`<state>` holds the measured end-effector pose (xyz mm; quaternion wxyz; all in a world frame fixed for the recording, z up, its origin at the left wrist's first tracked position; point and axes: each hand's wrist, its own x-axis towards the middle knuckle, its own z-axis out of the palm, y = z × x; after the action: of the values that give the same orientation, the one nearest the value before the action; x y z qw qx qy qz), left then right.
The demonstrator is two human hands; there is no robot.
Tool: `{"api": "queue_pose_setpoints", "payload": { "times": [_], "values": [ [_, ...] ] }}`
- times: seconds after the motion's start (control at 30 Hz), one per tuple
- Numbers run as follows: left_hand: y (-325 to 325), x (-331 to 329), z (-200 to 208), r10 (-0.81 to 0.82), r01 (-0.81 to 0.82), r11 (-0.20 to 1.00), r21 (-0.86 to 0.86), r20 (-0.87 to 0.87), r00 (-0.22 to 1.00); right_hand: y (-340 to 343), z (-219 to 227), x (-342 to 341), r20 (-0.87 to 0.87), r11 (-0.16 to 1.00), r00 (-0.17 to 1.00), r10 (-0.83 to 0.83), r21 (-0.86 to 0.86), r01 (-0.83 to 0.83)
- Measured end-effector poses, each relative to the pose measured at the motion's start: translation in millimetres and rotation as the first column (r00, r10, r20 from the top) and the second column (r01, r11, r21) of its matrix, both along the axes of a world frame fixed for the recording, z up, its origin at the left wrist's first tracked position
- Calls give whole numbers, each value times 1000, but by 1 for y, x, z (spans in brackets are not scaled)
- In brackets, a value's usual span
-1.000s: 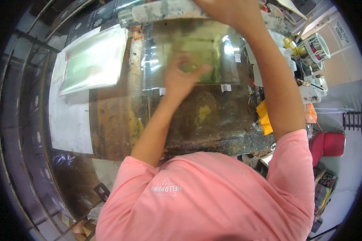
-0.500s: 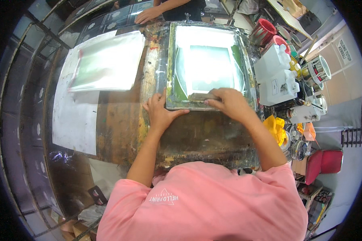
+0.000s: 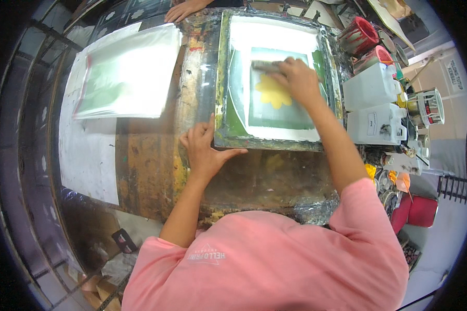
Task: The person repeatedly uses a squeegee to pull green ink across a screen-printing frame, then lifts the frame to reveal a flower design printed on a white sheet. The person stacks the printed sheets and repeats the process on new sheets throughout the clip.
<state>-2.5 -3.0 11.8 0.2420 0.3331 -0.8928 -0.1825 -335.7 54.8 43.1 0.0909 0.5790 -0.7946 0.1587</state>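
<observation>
Screen frame (image 3: 283,119) lies flat on the tabletop (image 3: 145,171), right of its middle, a yellow flower shape (image 3: 271,94) in its mesh. Over the mesh, the right hand (image 3: 300,80) has its grip closed narrowly on a squeegee (image 3: 263,66); the tool is blurred and partly hidden beneath the fingers. The left hand (image 3: 203,147) holds its grip wide at the frame's near left corner, thumb along the near edge. Farther left lies a glare-washed stack of sheets (image 3: 132,72); to the right stand white jugs (image 3: 373,124). Another person's hand (image 3: 184,10) rests at the far side, the body cut off.
</observation>
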Motion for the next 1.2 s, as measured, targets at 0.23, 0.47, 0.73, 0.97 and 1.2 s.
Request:
{"api": "queue_pose_setpoints", "payload": {
  "times": [0.23, 0.47, 0.73, 0.97, 1.2],
  "values": [
    [3, 1, 0, 28, -28, 1000, 8, -28, 999, -57, 50, -83, 228, 941, 973, 17, 327, -93],
    [0, 0, -5, -38, 40, 999, 15, -143, 989, -54, 10, -67, -1, 997, 999, 43, 58, -43],
    [2, 2, -10, -27, 26, 1000, -8, -125, 992, 59, 30, 52, 33, 992, 998, 48, 119, -52],
    [10, 0, 15, -13, 34, 992, 125, -165, 986, 108, 71, 109, 57, 989, 996, 68, 129, -75],
    [12, -38, 76, 179, 383, 781, 493, -765, 618, 95, 137, 113, -261, 979, 965, 5, -194, -58]
  ]
}}
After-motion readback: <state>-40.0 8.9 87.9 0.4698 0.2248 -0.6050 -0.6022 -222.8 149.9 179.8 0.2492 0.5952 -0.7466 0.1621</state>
